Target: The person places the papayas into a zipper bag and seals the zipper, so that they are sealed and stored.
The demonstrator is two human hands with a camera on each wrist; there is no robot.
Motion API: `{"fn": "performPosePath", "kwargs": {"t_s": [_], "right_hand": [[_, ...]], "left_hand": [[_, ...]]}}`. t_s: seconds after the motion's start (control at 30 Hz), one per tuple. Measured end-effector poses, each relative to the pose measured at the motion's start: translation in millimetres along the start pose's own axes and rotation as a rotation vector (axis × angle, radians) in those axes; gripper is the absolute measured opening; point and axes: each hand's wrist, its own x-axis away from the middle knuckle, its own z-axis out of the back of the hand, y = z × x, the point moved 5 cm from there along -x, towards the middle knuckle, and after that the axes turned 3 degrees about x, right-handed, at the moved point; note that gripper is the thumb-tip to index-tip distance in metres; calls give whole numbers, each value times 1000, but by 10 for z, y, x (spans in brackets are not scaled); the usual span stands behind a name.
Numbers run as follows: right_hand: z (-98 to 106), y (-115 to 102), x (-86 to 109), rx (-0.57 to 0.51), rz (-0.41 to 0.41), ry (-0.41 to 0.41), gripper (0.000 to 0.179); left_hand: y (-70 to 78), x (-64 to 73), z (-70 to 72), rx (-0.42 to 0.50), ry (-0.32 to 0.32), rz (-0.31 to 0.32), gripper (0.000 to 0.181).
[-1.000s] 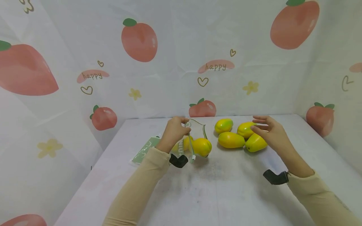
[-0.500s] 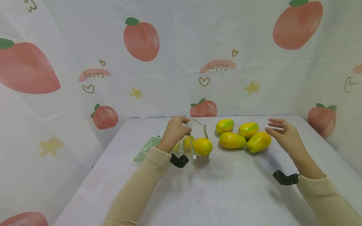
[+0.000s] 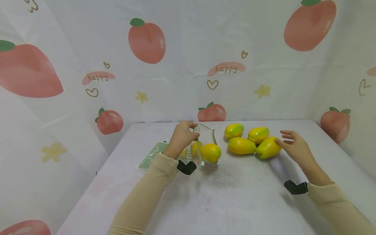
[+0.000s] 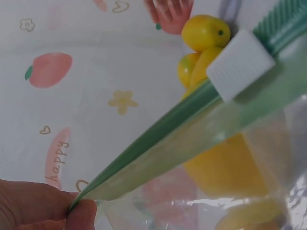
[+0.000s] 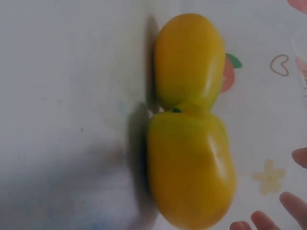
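Note:
In the head view, my left hand (image 3: 182,136) pinches the edge of a clear zip bag between thumb and fingers. The bag's green zip strip (image 4: 148,136) carries a white slider (image 4: 240,65). Yellow papaya-like fruits (image 3: 211,152) show inside the bag. My right hand (image 3: 296,148) is on the right with loosely spread fingers, holding nothing; its thumb tip overlaps the nearest loose papaya-like fruit (image 3: 268,148). That fruit is yellow with a green tinge. Fingertips (image 5: 290,206) of the right hand show in the right wrist view, beside the fruit.
Several more loose fruits (image 3: 241,146) lie together at the back right of the white table (image 3: 205,202). A flat green package (image 3: 152,156) in clear plastic lies left of the bag. Behind the table hangs a fruit-printed cloth (image 3: 176,81).
My right hand has moved right, off the loose fruits, then slightly back so its thumb overlaps the rightmost one. The left hand still pinches the bag in the same place.

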Motion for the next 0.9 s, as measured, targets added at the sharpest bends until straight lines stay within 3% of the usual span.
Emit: {"fn": "performPosePath", "kwargs": {"t_s": [0.23,0.5,0.9], "right_hand": [[-49,101,-65,65,-26,-31,73],[-150,186,-141,113,-120,-110,88],[-301,115,-216,159,-88,-167,89]], "left_hand": [[-3,-8,0,-5,-6,4,44],[3,-4,7,5,-7,17,44],[-5,-6,11,-23,1,-6,44]]}}
